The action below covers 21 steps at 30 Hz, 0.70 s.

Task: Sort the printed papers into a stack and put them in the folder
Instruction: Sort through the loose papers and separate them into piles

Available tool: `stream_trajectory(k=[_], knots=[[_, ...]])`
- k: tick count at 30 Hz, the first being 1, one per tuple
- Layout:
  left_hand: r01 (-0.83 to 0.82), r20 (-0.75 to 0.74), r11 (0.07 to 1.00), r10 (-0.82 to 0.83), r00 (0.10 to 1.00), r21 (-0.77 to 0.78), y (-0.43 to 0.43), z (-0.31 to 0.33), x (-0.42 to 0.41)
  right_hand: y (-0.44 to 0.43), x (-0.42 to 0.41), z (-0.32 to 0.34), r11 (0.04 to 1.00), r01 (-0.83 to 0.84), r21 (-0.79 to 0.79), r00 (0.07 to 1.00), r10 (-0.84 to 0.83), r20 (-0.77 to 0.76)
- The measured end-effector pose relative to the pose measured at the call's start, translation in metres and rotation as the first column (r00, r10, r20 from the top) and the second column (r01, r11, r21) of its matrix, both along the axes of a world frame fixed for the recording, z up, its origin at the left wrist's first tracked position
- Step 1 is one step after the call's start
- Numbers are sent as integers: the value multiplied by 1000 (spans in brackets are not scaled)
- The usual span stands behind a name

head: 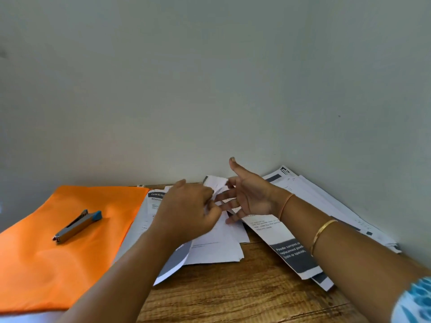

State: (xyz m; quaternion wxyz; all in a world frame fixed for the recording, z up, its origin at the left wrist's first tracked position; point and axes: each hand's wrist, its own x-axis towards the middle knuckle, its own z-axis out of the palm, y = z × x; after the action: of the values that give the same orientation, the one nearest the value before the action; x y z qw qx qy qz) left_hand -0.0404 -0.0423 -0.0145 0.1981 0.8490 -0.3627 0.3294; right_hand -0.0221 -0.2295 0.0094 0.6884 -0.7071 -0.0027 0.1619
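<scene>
**First:** While the printed papers (217,248) lie scattered over the wooden table (233,297), some slid right into the wall corner, how is the gathering best done?

**Second:** The loose sheets should be drawn inward from both sides before anything is lifted. The right hand (250,197) is held edge-on above the middle of the heap. Its fingers are spread and straight and nothing is gripped. It can be used as a fence against which sheets are pushed.

**First:** And the left hand (186,210)?

**Second:** Its fingers are curled down onto the top sheets. Whether a sheet is actually pinched cannot be told, since the fingertips are hidden by the knuckles and the picture is smeared there. A flat sweep is to be preferred to a pinch, so that nothing gets creased.

**First:** What of the outlying sheets?

**Second:** Those lying in the corner to the right should be fetched first and laid on the central pile. The edges should then be tapped square on the table.

**First:** Can the folder be used at once?

**Second:** The orange folder (58,252) lies flat just left of the papers, with a stapler (78,226) resting on it. The stapler must be set aside before the cover can be raised. That is better done once the stack is squared and can be carried in one hand.
</scene>
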Motion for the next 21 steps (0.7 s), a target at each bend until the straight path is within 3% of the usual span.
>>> stream_trajectory(k=[5,9,15,17,21], knots=[[86,44,986,-93,995,141,-6,-6,-2,8,-1,8,999,16,-49,1000,-15,10],[71,-20,997,-70,997,27,-3,-4,-4,-4,2,12,967,187,-173,981,-175,82],[-267,-14,955,267,964,-128,7,-3,6,-63,1,23,757,533,-378,846,-473,246],[-407,-188,913,394,900,-32,10,-6,9,-84,-7,21,645,594,-481,803,-515,300],[-525,-439,772,636,635,360,21,-22,25,-118,-18,1,465,648,-603,746,-547,380]])
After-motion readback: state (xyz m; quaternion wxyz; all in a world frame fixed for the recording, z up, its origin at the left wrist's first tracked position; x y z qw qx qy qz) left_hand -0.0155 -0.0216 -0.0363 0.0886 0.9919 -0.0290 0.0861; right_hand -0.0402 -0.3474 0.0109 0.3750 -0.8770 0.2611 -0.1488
